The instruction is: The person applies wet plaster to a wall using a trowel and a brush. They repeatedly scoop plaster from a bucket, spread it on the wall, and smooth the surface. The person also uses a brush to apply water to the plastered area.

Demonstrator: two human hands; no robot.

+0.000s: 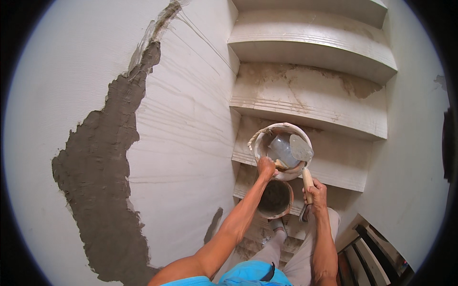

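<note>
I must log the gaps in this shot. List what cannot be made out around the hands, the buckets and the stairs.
All in the head view:
- What the left hand grips at the white bucket: the fingers cover it.
- The white bucket's contents: partly behind the trowel held by the right hand.
- The lower bucket: its depth, dark inside.
- The foot: mostly behind the leg.
- The dark railing: cut off by the picture's rim.

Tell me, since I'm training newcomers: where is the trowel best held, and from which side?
By the wooden handle, from the near end, as the right hand does. The trowel points its blade away over the white bucket, so the handle end is nearest.
</note>
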